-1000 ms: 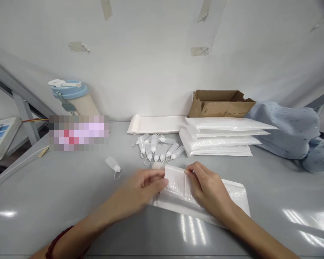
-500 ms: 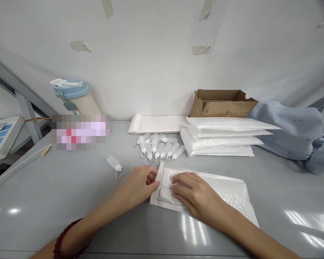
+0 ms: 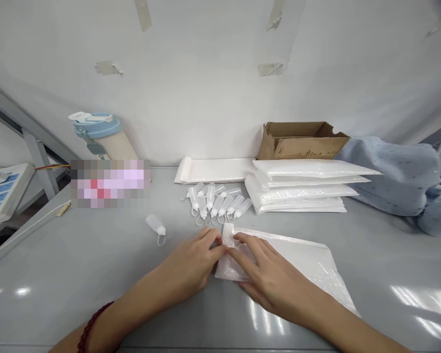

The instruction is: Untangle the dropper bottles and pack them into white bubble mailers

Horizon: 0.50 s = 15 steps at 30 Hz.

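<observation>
A white bubble mailer (image 3: 305, 255) lies on the grey table in front of me, its left end slightly lifted. My left hand (image 3: 196, 257) pinches the left edge of that end between thumb and bent fingers. Over the same end curves my right hand (image 3: 268, 269), its fingertips on the upper face close to the left fingertips and its lower digit tucked at the near edge. Beyond the mailer lies a group of small clear squeeze bottles (image 3: 216, 201) with looped white caps. One more squeeze bottle (image 3: 155, 224) lies apart, left of my hands.
Several white bubble mailers (image 3: 301, 193) are stacked at the right, before an open cardboard box (image 3: 308, 147). Another flat mailer (image 3: 220, 169) lies along the wall. At the back left stands a tumbler (image 3: 108, 139) behind a blurred pink patch. Blue cloth (image 3: 385, 176) lies far right.
My left hand has moved slightly right, and the mailer's left end has shifted right and lifted. My right fingers have come closer to the edge and the left fingertips.
</observation>
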Available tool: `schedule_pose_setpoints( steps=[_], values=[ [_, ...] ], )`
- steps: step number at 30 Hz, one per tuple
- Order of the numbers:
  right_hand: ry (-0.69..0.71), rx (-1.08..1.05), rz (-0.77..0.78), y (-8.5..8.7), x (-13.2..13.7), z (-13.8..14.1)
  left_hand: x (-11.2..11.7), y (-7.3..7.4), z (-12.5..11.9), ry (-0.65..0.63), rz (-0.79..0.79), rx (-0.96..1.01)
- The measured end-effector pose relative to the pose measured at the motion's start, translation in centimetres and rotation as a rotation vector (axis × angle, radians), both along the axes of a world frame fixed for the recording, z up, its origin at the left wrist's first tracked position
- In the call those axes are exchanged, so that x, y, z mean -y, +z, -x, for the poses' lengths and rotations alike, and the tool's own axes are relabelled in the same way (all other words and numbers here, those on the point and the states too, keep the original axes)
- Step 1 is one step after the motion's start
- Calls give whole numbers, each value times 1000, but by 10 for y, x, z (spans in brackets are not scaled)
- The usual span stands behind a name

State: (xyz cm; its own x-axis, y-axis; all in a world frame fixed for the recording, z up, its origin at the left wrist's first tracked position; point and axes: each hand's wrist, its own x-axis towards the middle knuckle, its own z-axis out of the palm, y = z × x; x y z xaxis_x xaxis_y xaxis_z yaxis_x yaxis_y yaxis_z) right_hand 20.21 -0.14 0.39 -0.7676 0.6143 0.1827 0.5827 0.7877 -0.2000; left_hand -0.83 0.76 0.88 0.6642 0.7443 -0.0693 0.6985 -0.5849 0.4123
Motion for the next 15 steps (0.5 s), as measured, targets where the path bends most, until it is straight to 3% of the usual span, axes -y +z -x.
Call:
schedule_pose_setpoints(
  steps=[5,10,12,15],
  values=[
    [84,-18,-148,2,-2,-3,-4,-10,-6,-119,-158,101],
    [44,-106,-307,23,4,-9,-4,-17,-14,-134,-208,255],
    [-14,-202,-435,28,9,-14,-3,-12,-20,-61,-135,363],
    [-110,-382,-609,28,17,-22,-5,0,-37,215,143,536]
  ],
)
